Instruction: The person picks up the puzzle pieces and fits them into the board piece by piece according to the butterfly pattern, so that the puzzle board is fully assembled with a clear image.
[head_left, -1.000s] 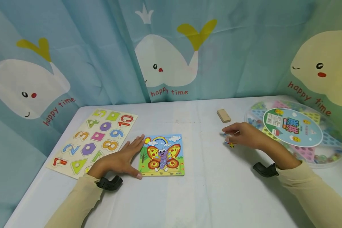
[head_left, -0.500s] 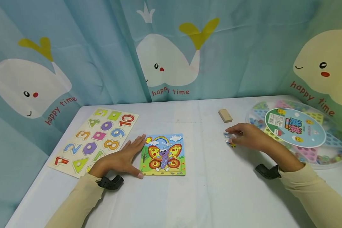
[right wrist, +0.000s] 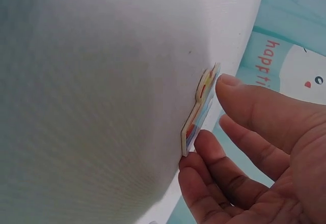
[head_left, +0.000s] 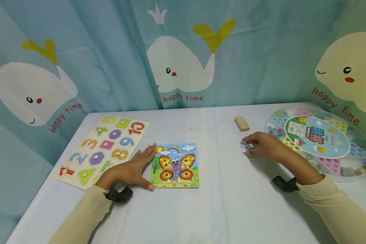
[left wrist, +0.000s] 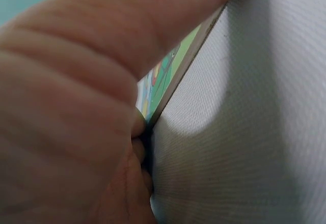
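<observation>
A square butterfly jigsaw puzzle lies flat on the table left of the middle. My left hand is spread along its left edge, fingers straight near the upper corner and thumb at the lower corner. The left wrist view shows the board's edge beside the thumb. Farther right, my right hand pinches a small blue, red and yellow puzzle piece between thumb and fingers, low over the cloth. Its underside is hidden, so whether it touches the table I cannot tell.
A wooden number-and-shape board lies at the left, partly under the left forearm. Beyond the right hand sits a small wooden block. A round clear marble game case stands at the right, close to the right wrist. A whale-print curtain hangs behind.
The puzzle piece in my right hand has turned flatter, and more of its blue face shows. The left hand stays against the butterfly puzzle. The view has shifted slightly.
</observation>
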Demonstrator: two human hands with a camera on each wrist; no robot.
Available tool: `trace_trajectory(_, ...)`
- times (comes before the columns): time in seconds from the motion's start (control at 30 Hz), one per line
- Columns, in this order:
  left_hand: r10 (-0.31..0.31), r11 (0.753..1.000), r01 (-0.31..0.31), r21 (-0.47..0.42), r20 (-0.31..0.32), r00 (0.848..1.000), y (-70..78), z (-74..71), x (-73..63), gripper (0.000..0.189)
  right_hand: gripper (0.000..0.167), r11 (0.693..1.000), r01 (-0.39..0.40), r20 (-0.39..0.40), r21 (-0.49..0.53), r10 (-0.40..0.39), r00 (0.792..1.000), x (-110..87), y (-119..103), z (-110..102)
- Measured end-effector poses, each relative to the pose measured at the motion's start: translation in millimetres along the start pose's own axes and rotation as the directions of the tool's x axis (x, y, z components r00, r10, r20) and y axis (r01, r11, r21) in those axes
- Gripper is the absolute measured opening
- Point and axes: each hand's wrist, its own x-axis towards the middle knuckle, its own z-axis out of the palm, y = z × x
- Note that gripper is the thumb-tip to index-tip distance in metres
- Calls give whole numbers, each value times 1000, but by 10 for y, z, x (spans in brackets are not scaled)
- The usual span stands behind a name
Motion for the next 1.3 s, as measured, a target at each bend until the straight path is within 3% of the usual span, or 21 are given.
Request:
trace_trajectory(0.27,-5,1000,5,-6,1,1000,4,1,3,127,34,999,24,-15,-28,-25,1000,-14,-47,18)
trace_trajectory(0.5,-4,1000,4,-6,-1,1000,-2,11,10,128,26,1000,2,-5,-3,-2,1000,-16,-54,4)
trace_trajectory(0.97,-15,1000,15,-1,-2,1000,-8,19,5,127,10,998,46,19,40,-47,999,-43,-69,-77)
trace_trajectory(1.3,-11,1000,11,-2,-2,1000,-7,16,5,128,17,994,107,-16,28,-107,994,-46,-90,-150)
